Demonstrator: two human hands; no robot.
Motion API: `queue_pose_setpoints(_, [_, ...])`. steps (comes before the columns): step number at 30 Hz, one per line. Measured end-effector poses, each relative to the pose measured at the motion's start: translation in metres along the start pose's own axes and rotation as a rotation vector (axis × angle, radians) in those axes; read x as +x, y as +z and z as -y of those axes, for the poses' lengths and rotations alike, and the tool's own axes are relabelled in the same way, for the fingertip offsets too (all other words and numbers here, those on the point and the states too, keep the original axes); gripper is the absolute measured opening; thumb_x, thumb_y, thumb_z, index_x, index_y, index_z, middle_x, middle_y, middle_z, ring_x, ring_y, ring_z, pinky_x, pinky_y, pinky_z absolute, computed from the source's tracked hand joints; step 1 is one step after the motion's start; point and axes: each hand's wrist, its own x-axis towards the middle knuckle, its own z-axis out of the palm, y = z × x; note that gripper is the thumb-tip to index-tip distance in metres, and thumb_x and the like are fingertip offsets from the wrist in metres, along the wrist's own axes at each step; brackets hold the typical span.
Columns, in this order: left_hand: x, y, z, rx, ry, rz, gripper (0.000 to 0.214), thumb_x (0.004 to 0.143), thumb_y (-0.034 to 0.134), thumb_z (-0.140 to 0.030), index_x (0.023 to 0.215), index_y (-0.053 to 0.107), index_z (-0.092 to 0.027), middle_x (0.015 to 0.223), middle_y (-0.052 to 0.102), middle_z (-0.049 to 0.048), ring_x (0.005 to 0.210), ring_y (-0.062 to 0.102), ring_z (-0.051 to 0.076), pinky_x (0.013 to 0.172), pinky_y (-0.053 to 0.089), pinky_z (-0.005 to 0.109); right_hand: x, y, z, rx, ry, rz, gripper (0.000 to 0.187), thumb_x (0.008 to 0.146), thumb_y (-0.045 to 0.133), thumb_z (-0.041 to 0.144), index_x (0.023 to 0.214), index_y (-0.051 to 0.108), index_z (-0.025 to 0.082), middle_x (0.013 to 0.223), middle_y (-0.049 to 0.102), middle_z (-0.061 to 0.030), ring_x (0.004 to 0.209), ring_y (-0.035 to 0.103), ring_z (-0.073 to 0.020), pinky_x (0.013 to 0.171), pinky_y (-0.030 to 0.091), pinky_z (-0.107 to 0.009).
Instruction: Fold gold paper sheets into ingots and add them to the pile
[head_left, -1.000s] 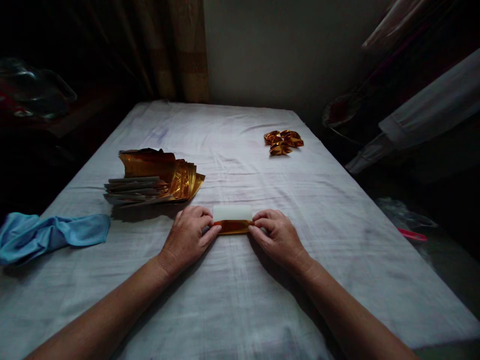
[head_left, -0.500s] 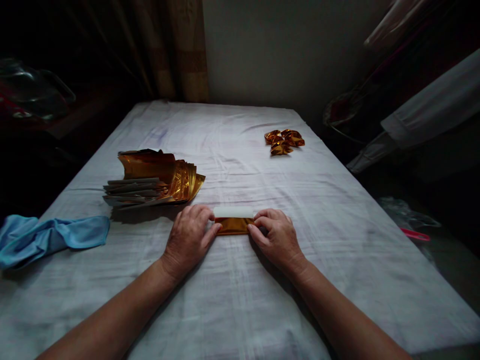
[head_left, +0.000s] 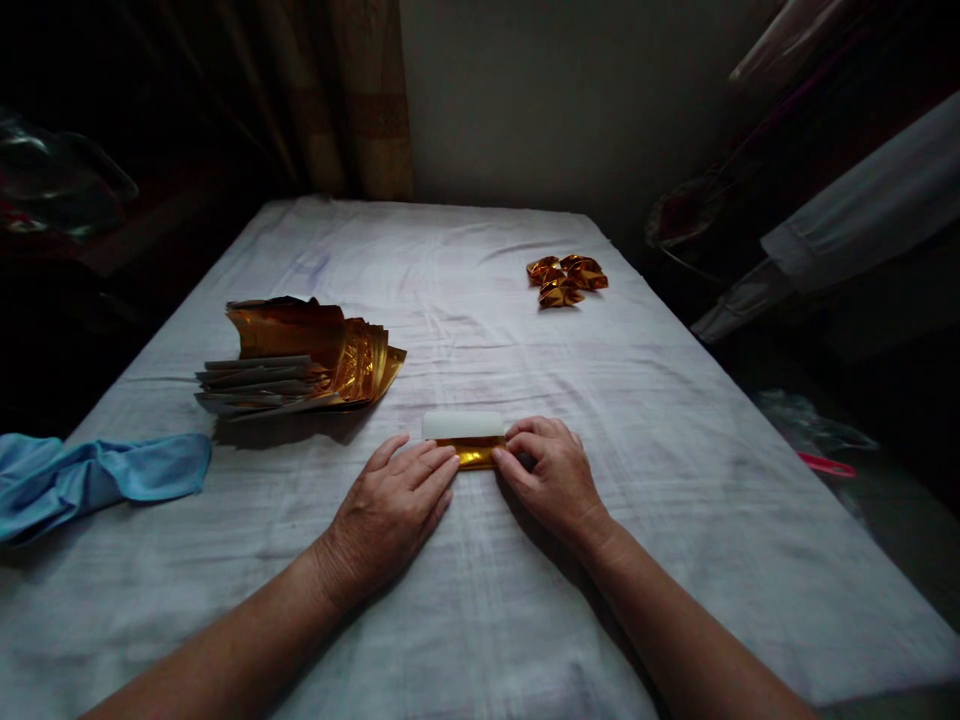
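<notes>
A small sheet of gold foil paper [head_left: 474,452] with a white back lies folded on the white cloth [head_left: 480,330] in front of me. My left hand [head_left: 394,505] lies flat, fingers stretched out, with the fingertips pressing on the sheet's left end. My right hand [head_left: 551,475] has its fingers curled and pinches the sheet's right end against the cloth.
A fanned stack of gold foil sheets [head_left: 300,352] lies at the left. A few folded gold pieces [head_left: 566,279] sit at the far right. A blue cloth [head_left: 90,478] lies at the left edge. Dark clutter surrounds the table.
My left hand has opened from a curled pinch and now lies flat over the sheet's left end. More of the gold strip is covered. My right hand has hardly moved.
</notes>
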Motion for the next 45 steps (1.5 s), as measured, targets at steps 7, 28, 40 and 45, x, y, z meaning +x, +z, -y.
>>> queue_pose_setpoints(7, [-0.001,0.001,-0.001,0.0,-0.014,0.001,0.03,0.102,0.045,-0.023,0.124,0.065,-0.016,0.123,0.071,0.0075,0.114,0.065,0.023,0.11,0.037,0.045,-0.001,0.001,0.001,-0.003,0.019,-0.012,0.015,0.08,0.07,0.022,0.067,0.064,0.023,0.093,0.07,-0.0019,0.092,0.061,-0.0217,0.081,0.038,-0.036])
queue_pose_setpoints(28, [-0.005,0.005,-0.003,0.016,-0.051,0.075,0.036,0.101,0.045,-0.021,0.134,0.06,-0.017,0.131,0.067,0.0086,0.124,0.059,0.025,0.113,0.036,0.046,0.0,0.001,0.003,-0.025,0.016,-0.009,0.015,0.082,0.067,0.021,0.069,0.062,0.023,0.091,0.069,-0.0021,0.091,0.06,-0.0214,0.081,0.038,-0.036])
queue_pose_setpoints(40, [-0.008,0.008,-0.003,0.039,-0.074,0.082,0.038,0.102,0.043,-0.025,0.135,0.058,-0.018,0.134,0.065,0.0086,0.126,0.057,0.025,0.113,0.034,0.045,0.0,0.003,0.004,-0.057,0.011,-0.013,0.007,0.082,0.066,0.021,0.077,0.062,0.023,0.089,0.067,-0.0024,0.09,0.058,-0.0224,0.079,0.037,-0.036])
queue_pose_setpoints(45, [-0.01,0.011,0.0,0.024,-0.089,0.089,0.039,0.1,0.044,-0.024,0.136,0.057,-0.019,0.135,0.064,0.0087,0.126,0.056,0.024,0.113,0.035,0.046,-0.002,0.007,0.0,-0.062,0.009,-0.04,0.014,0.083,0.064,0.021,0.097,0.062,0.022,0.095,0.068,-0.0044,0.09,0.059,-0.0236,0.081,0.04,-0.037])
